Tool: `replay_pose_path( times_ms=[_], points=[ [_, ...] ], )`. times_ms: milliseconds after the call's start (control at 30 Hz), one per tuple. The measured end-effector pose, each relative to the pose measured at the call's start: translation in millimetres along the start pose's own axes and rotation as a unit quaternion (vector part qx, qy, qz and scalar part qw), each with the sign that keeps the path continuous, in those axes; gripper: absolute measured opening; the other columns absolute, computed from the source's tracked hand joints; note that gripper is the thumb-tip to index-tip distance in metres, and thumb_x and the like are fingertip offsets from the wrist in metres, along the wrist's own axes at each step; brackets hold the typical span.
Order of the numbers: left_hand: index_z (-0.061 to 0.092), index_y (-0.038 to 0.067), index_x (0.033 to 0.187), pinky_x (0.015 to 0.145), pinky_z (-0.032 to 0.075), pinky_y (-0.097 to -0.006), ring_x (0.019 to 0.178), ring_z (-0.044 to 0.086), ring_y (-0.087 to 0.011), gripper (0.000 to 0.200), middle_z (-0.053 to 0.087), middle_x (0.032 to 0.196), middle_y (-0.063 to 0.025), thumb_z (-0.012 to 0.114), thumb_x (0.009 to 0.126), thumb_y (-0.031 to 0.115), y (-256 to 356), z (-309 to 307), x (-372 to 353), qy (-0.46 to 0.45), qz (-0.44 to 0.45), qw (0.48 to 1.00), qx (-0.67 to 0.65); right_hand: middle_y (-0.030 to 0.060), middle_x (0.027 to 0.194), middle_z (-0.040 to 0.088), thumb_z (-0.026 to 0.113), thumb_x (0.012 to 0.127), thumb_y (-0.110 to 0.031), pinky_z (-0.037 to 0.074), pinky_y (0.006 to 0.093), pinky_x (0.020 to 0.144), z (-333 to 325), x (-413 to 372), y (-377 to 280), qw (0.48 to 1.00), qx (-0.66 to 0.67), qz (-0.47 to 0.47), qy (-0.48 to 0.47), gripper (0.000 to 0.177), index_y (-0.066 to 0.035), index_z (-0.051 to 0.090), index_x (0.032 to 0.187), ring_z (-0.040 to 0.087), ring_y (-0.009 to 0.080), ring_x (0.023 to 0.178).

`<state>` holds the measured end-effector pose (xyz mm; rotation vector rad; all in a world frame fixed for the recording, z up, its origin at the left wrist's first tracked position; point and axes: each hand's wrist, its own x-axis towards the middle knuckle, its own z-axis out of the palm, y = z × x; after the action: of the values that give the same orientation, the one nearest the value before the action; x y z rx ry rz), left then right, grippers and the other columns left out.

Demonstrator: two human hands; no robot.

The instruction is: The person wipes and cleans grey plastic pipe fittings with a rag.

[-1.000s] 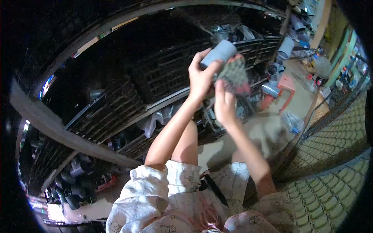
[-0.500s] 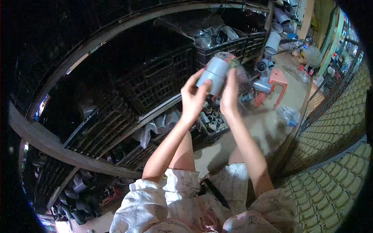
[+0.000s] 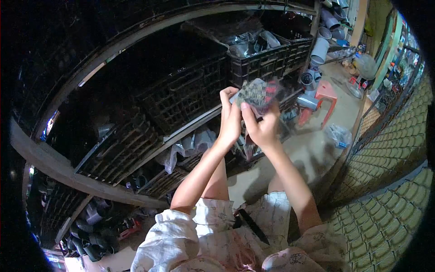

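Grey pipe (image 3: 234,98) clasped in left grip (image 3: 230,119) barely shows behind cloth (image 3: 255,95) in right grip (image 3: 263,126)

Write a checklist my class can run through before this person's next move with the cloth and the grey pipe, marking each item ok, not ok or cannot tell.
1. Left hand has a grip on the grey pipe: ok, a grey edge shows at its fingers.
2. Right hand has a grip on the cloth: ok.
3. Cloth against the pipe: ok, it covers most of it in this view.
4. Pipe surface under the cloth clean: cannot tell, it is hidden.
5. Hands clear of the pink stool: ok, it stands apart, off to the right.
6. Floor free of loose things: not ok, a plastic bag lies there.
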<state>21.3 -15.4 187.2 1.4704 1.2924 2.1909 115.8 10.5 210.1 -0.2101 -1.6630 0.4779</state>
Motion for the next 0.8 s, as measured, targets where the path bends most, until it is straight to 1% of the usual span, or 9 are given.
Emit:
replay_pose_path(
  times_ms=[100, 200, 267, 333, 433, 533, 633, 733, 800],
  points=[
    [0.039, 0.000, 0.099, 0.067, 0.039, -0.0309, 0.072, 0.048, -0.0202, 0.024, 0.048, 0.080, -0.0127, 0.042, 0.081, 0.015, 31, -4, -4, -0.015, -0.065, 0.994, 0.088, 0.0124, 0.084, 0.058, 0.057, 0.073, -0.010, 0.042, 0.0352, 0.068, -5, 1, 14, 0.996, 0.027, 0.077, 0.032, 0.012, 0.000, 0.059, 0.080, 0.054, 0.0274, 0.073],
    [0.046, -0.001, 0.093, 0.065, 0.038, -0.0246, 0.073, 0.045, -0.0142, 0.021, 0.047, 0.085, -0.0098, 0.045, 0.077, 0.013, 28, -18, -4, -0.055, 0.034, 0.988, 0.143, 0.0135, 0.090, 0.055, 0.056, 0.074, -0.011, 0.040, 0.0369, 0.074, -13, -9, 21, 0.993, 0.047, 0.107, 0.018, 0.016, 0.000, 0.056, 0.086, 0.052, 0.0289, 0.081],
    [0.048, -0.001, 0.092, 0.068, 0.039, -0.0271, 0.075, 0.046, -0.0193, 0.022, 0.046, 0.089, -0.0128, 0.047, 0.074, 0.012, 33, -17, -1, -0.099, 0.129, 0.966, 0.203, 0.0156, 0.094, 0.053, 0.054, 0.074, -0.010, 0.035, 0.0408, 0.081, -8, -12, 21, 0.997, -0.063, -0.040, 0.027, 0.022, 0.000, 0.053, 0.093, 0.048, 0.0320, 0.088],
    [0.050, -0.001, 0.090, 0.073, 0.040, -0.0322, 0.081, 0.047, -0.0290, 0.026, 0.043, 0.093, -0.0173, 0.051, 0.069, 0.013, 48, -13, -6, -0.159, 0.138, 0.945, 0.252, 0.0170, 0.091, 0.052, 0.046, 0.075, -0.014, 0.032, 0.0436, 0.082, -11, 1, 23, 0.992, -0.120, -0.016, -0.022, 0.021, 0.000, 0.051, 0.090, 0.046, 0.0362, 0.087],
    [0.052, 0.001, 0.087, 0.067, 0.041, -0.0344, 0.076, 0.049, -0.0303, 0.024, 0.043, 0.091, -0.0165, 0.052, 0.069, 0.016, 49, -16, -6, -0.113, 0.179, 0.943, 0.257, 0.0155, 0.074, 0.051, 0.041, 0.075, -0.015, 0.038, 0.0398, 0.065, -24, 29, 9, 0.956, 0.116, 0.210, -0.171, 0.018, 0.002, 0.048, 0.074, 0.047, 0.0280, 0.065],
    [0.051, 0.000, 0.082, 0.064, 0.042, -0.0344, 0.072, 0.050, -0.0305, 0.017, 0.046, 0.083, -0.0161, 0.048, 0.072, 0.013, 52, -24, 7, -0.059, 0.239, 0.938, 0.244, 0.0180, 0.073, 0.051, 0.043, 0.076, -0.015, 0.041, 0.0370, 0.065, -31, 34, -12, 0.921, 0.098, 0.277, -0.256, 0.020, 0.003, 0.049, 0.076, 0.050, 0.0279, 0.068],
    [0.047, -0.004, 0.078, 0.064, 0.039, -0.0321, 0.069, 0.047, -0.0277, 0.017, 0.047, 0.078, -0.0156, 0.039, 0.076, 0.011, 41, -29, 15, 0.012, 0.159, 0.971, 0.177, 0.0244, 0.094, 0.049, 0.050, 0.080, -0.023, 0.036, 0.0451, 0.078, -18, 3, -18, 0.960, -0.162, -0.045, -0.226, 0.032, 0.007, 0.050, 0.093, 0.047, 0.0377, 0.087],
    [0.047, -0.003, 0.079, 0.062, 0.040, -0.0324, 0.067, 0.048, -0.0277, 0.017, 0.047, 0.077, -0.0154, 0.038, 0.077, 0.011, 35, -30, 11, 0.005, 0.115, 0.983, 0.141, 0.0222, 0.092, 0.050, 0.049, 0.081, -0.031, 0.037, 0.0431, 0.078, -7, -11, -10, 0.976, -0.146, -0.114, -0.117, 0.036, 0.003, 0.053, 0.094, 0.048, 0.0366, 0.087],
    [0.048, -0.002, 0.080, 0.061, 0.041, -0.0337, 0.066, 0.049, -0.0300, 0.015, 0.048, 0.078, -0.0163, 0.039, 0.077, 0.010, 44, -23, 2, -0.018, 0.202, 0.956, 0.212, 0.0200, 0.087, 0.053, 0.050, 0.080, -0.036, 0.039, 0.0422, 0.074, -14, -8, -15, 0.972, -0.169, -0.037, -0.160, 0.038, 0.001, 0.055, 0.090, 0.050, 0.0364, 0.080]
  ],
)
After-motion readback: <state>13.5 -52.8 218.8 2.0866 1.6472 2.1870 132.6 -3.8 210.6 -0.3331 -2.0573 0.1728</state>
